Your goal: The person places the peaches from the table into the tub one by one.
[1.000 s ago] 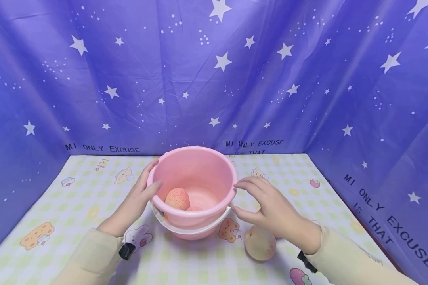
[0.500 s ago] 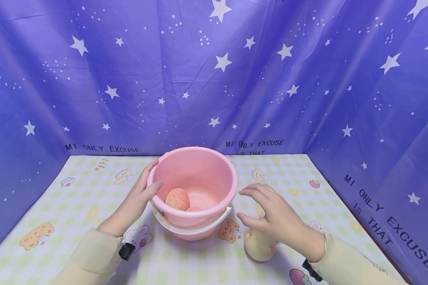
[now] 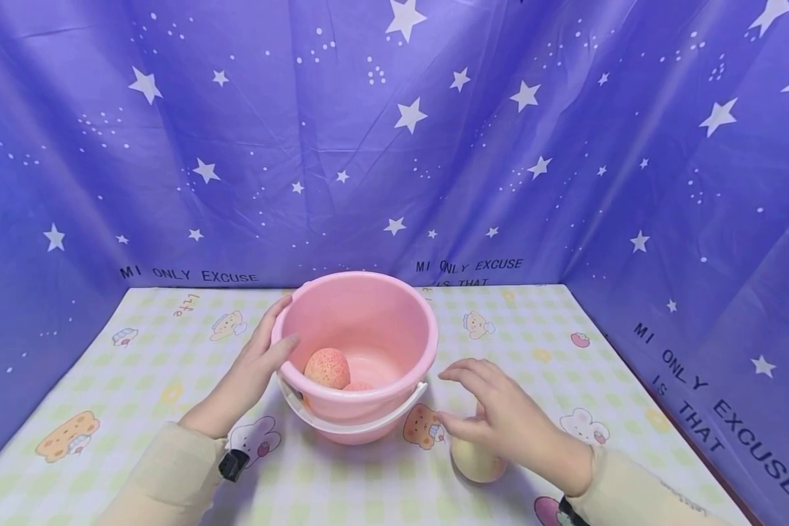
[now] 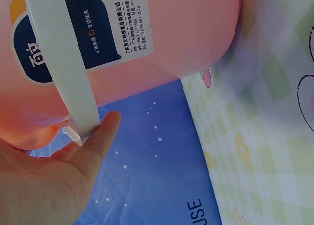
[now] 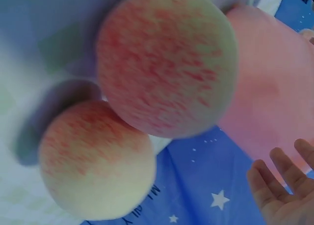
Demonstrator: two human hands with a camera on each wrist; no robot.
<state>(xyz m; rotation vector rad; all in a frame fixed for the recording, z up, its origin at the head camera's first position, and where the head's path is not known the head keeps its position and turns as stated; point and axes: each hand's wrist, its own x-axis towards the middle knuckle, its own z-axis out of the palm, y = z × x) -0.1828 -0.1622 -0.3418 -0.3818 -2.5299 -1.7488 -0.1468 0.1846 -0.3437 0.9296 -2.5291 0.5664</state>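
A pink bucket (image 3: 384, 394) with a lowered white handle (image 3: 361, 425) stands upright on the table. My left hand (image 3: 251, 369) grips its left rim, thumb over the edge and fingers outside. Inside lies a speckled red-yellow peach (image 3: 326, 367), with part of another peach (image 3: 357, 386) showing beside it. To the right of the bucket, my right hand (image 3: 502, 409) hovers with relaxed, spread fingers and holds nothing. Below it is a pale peach (image 3: 476, 464), partly covered by the hand. The right wrist view shows two peaches there, a large-looking one (image 5: 167, 63) and a second one (image 5: 98, 161).
A green-and-white checked tablecloth (image 3: 138, 394) with cartoon prints covers the table. A purple-blue curtain (image 3: 342, 146) with white stars hangs behind and along both sides. A printed label (image 4: 135, 29) is on the bucket's wall.
My right hand has left the bucket's right rim and moved down and slightly right, above the pale peach. The left hand and the bucket stay in place.
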